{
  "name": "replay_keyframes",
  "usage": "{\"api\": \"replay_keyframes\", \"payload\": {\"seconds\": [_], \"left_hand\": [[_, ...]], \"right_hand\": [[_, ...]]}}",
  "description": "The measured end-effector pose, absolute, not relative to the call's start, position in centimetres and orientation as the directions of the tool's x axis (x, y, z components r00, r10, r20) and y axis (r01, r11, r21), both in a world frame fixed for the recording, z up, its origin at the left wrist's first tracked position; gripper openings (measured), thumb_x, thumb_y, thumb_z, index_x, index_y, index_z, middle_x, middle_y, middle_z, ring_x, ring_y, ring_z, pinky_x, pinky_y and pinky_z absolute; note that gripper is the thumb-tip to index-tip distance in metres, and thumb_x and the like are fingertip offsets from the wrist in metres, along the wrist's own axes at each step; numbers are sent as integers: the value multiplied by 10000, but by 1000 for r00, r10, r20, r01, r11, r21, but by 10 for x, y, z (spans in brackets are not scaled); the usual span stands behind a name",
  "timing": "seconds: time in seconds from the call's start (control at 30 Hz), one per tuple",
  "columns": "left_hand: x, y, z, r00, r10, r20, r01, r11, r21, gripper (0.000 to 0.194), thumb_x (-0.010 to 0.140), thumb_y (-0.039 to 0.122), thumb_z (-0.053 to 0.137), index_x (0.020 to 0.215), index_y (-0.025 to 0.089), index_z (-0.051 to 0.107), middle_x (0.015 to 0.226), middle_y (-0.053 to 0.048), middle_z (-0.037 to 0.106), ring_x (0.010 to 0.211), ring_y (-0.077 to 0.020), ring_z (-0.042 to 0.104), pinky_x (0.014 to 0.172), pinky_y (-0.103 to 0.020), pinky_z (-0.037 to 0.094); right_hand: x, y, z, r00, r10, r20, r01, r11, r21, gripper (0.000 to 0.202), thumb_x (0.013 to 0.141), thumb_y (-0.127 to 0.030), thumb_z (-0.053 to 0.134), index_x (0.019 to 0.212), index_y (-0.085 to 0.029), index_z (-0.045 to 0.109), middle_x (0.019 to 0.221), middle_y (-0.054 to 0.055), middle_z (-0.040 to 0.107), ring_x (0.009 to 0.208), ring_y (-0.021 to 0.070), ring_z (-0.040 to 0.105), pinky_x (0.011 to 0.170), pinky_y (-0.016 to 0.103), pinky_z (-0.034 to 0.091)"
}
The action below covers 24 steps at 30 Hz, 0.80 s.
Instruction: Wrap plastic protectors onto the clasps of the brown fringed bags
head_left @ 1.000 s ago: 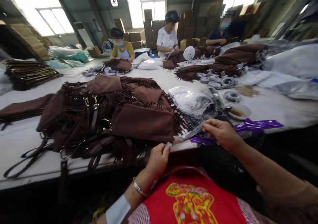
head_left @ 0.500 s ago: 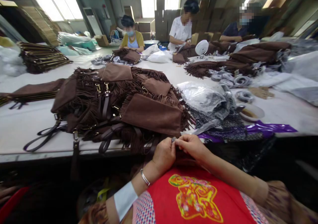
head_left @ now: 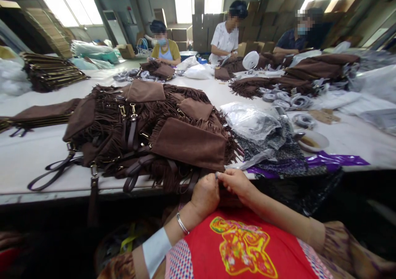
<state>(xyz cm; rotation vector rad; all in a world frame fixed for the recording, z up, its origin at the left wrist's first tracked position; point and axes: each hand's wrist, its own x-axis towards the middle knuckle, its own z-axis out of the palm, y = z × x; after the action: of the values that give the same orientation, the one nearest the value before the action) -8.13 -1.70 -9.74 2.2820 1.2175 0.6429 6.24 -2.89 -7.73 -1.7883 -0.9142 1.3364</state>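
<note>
My left hand (head_left: 204,193) is closed, its thumb and finger pinched around something small and dark that I cannot make out. Against it, my right hand (head_left: 237,183) pinches at the same spot, fingertips touching those of the left. Both are just in front of the table edge, above a red apron (head_left: 204,246). Right behind them lies a brown fringed pouch (head_left: 192,143), on a heap of similar pouches with fringes, gold clasps and dark wrist straps (head_left: 132,132). What is between my fingertips is mostly hidden.
Clear plastic bags (head_left: 250,120) and purple plastic (head_left: 337,159) lie right of the heap, beside a bowl (head_left: 314,142) of brownish stuff. Coiled grey straps (head_left: 301,101) lie farther back. Stacked brown pieces (head_left: 52,73) stand at left. Three people work across the white table (head_left: 40,155).
My hands stay pinched together and have shifted only slightly. Across the table, the person in yellow has raised a hand a little. The heap is unchanged.
</note>
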Motion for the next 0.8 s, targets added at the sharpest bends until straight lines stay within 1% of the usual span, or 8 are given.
{"api": "replay_keyframes", "payload": {"seconds": [0.13,0.27,0.33,0.4,0.47,0.53,0.67,0.8], "left_hand": [[-83,-14,-89,469,869,158,588,-441,679,276,953,279,349,799,190,560,741,-93,617,677,-200,565,618,-301,364],[-81,-10,-81,410,911,32,521,-263,812,299,925,333,420,683,198,532,638,-32,560,585,-155,494,567,-278,310],[-79,-9,-81,393,913,-106,402,-67,913,329,904,399,451,652,195,507,574,6,506,518,-125,437,522,-264,289],[-76,-11,-82,415,861,-294,205,226,952,348,874,484,475,684,193,495,513,54,426,430,-90,344,454,-242,247],[-74,-13,-84,481,763,-432,17,485,874,358,832,538,521,747,192,493,485,95,360,372,-57,240,399,-212,181],[-74,-15,-85,552,682,-480,-116,633,766,356,795,530,592,783,190,485,477,117,323,360,-34,177,379,-180,135],[-76,-18,-84,692,525,-496,-265,823,503,299,816,425,632,775,184,460,457,134,229,367,-24,112,368,-137,117],[-77,-20,-87,781,418,-464,-311,905,291,245,870,352,594,768,172,462,470,125,179,366,-31,100,359,-130,129]], "right_hand": [[68,-33,-73,121,896,-427,69,-437,-897,310,726,-434,651,590,-172,555,447,-43,496,381,65,387,378,191,267],[73,-38,-70,78,909,-409,4,-410,-912,218,705,-358,663,616,-164,616,432,-42,497,384,67,377,390,200,258],[73,-39,-70,89,910,-404,-10,-405,-914,194,699,-330,663,609,-164,619,433,-42,492,387,69,372,393,206,248],[71,-40,-71,91,912,-401,-25,-401,-916,183,701,-322,655,613,-165,619,433,-46,482,389,69,355,398,212,237],[70,-40,-71,98,912,-397,-34,-396,-918,184,699,-334,657,630,-165,630,451,-44,490,395,70,342,403,219,230],[70,-41,-71,110,915,-388,-27,-388,-921,192,693,-348,668,639,-165,643,487,-35,522,412,75,356,416,225,242],[71,-43,-72,108,945,-308,-11,-309,-951,178,717,-329,652,632,-172,658,576,-9,601,523,113,482,522,243,367],[72,-45,-78,111,973,-203,52,-210,-976,178,755,-301,615,631,-180,659,666,11,651,667,156,571,665,274,436]]}}
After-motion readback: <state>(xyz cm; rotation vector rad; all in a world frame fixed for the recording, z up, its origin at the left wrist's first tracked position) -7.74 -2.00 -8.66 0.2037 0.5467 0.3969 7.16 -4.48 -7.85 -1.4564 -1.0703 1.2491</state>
